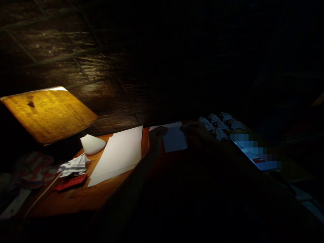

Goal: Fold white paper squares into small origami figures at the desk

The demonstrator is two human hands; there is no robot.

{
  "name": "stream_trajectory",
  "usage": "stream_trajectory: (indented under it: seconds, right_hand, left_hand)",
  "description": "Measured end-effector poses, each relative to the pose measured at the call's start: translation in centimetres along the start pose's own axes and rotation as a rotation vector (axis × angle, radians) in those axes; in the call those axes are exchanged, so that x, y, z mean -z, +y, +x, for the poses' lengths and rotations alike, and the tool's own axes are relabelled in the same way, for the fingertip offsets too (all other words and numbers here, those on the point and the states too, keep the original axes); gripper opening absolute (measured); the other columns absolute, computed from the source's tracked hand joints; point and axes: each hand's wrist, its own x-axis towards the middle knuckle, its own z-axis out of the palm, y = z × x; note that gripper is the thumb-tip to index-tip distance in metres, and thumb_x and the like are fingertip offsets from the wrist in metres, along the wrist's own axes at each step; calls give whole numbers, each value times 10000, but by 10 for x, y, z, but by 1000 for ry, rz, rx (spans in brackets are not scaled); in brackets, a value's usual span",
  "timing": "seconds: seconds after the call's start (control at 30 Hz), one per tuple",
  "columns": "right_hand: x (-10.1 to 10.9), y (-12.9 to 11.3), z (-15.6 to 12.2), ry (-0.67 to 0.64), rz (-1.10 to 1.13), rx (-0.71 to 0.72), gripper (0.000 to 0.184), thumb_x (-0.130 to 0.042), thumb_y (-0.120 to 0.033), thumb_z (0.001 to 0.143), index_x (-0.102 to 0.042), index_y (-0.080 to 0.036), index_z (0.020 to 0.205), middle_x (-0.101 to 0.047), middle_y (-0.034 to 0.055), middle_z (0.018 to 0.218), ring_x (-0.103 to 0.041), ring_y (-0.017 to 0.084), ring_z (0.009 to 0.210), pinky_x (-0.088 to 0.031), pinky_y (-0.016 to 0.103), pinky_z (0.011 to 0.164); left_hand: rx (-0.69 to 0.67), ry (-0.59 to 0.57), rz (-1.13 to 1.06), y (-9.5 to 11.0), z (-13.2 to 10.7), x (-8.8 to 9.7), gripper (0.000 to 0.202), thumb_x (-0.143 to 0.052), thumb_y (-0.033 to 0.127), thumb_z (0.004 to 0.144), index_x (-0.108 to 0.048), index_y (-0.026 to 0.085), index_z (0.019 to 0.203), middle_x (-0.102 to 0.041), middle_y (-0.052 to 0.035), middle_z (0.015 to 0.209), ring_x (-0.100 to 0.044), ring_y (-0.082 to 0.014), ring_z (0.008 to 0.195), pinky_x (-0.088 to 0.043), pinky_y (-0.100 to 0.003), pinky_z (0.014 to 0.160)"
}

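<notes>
In the dim middle of the head view, a small piece of paper [175, 141] hangs between my hands, its lower edge toward me. My left hand [157, 135] grips its left side with curled fingers. At the paper's upper right corner, my right hand [193, 129] is closed on it, mostly lost in shadow. Behind the hands, part of another white sheet [174, 124] lies on the table. To the left of my left forearm rests a stack of white paper sheets [118, 155], brightly lit.
Several folded paper figures [219, 125] stand at the back right, near a lit screen [255, 155]. On the left are a lamp with a yellow shade [50, 114], a white curved object [92, 144], crumpled paper [75, 165] and a red object [71, 183]. A tiled wall [83, 60] rises behind.
</notes>
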Motion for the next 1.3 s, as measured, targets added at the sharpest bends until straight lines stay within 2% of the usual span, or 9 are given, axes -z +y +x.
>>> stream_trajectory:
  seconds: [0.13,0.23,0.33,0.57,0.83,1.0,1.3]
  right_hand:
    - [-1,-7,-3,14,-61,5,270,-868,-433,655,-747,-193,689,-681,18,733,-585,151,713,-443,305,705]
    - [-3,-8,-3,45,-91,19,290,-875,-452,635,-756,-192,686,-690,24,734,-584,152,719,-448,303,706]
    - [-3,-4,-2,35,-65,8,312,-884,-466,619,-764,-187,692,-702,28,744,-599,155,730,-460,307,720]
    - [-2,5,3,-8,-24,-8,321,-899,-463,627,-767,-184,717,-714,24,764,-625,144,735,-474,298,736]
    - [-4,0,2,33,-37,39,281,-904,-438,600,-757,-211,674,-714,25,765,-626,159,758,-483,321,755]
    - [-5,-1,1,28,-38,45,252,-892,-412,611,-753,-209,668,-708,26,757,-619,159,740,-480,335,758]
    - [-3,1,2,27,-37,35,267,-883,-421,619,-743,-200,670,-695,24,749,-605,152,740,-468,311,734]
  left_hand:
    - [-6,-45,-6,1,-1,0,374,-813,507,701,-697,151,694,-573,-1,652,-501,-128,631,-375,-237,590]
    - [67,-86,3,4,-5,-5,423,-853,525,641,-721,139,754,-625,-26,682,-533,-141,635,-407,-251,598]
    - [114,-55,41,9,-8,-11,415,-868,498,604,-697,131,695,-629,-26,660,-536,-139,618,-403,-249,577]
    - [115,16,55,14,-10,-13,376,-856,450,592,-651,137,636,-590,-4,608,-512,-120,576,-382,-235,536]
    - [74,10,77,11,-8,-11,389,-855,456,617,-622,145,609,-557,8,582,-491,-111,556,-362,-223,519]
    - [106,4,23,12,-9,-11,399,-879,465,579,-668,138,665,-606,-10,623,-529,-129,580,-404,-240,540]
    - [120,8,4,10,-8,-12,401,-883,477,578,-679,139,648,-629,-20,633,-548,-136,586,-420,-246,543]
